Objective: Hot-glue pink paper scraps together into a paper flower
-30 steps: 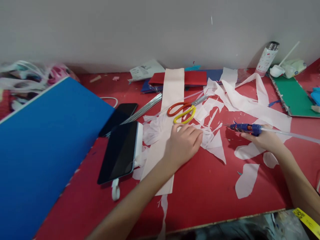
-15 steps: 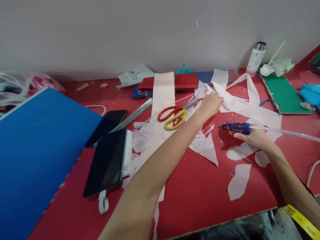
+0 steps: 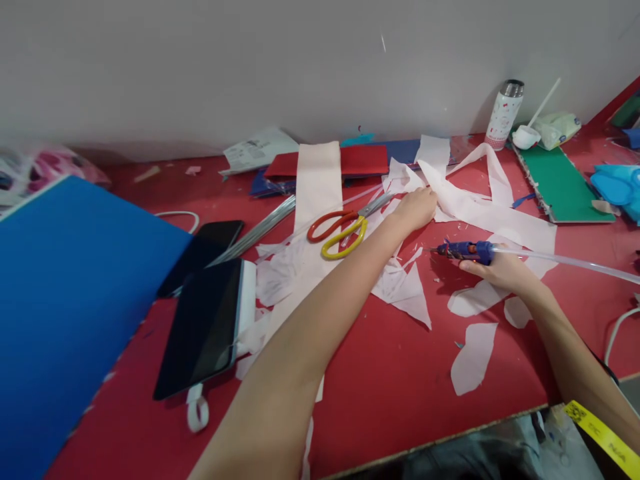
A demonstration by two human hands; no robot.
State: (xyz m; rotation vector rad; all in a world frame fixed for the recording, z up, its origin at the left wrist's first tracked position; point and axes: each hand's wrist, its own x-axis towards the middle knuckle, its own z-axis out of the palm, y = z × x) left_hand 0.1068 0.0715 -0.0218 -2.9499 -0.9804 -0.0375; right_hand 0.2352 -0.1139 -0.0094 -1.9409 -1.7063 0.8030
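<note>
A blue glue gun (image 3: pixel 463 251) lies low over the red counter (image 3: pixel 390 373), the right hand (image 3: pixel 500 270) closed around its body, a clear glue stick trailing behind. Just beyond the gun, the left hand (image 3: pixel 417 208) presses curled fingers onto white paper strips (image 3: pixel 480 213) (thin, limp, likely to tear if tugged; best pinched near an edge). Orange-and-yellow scissors (image 3: pixel 345 227) rest further from the gun, past the left hand.
</note>
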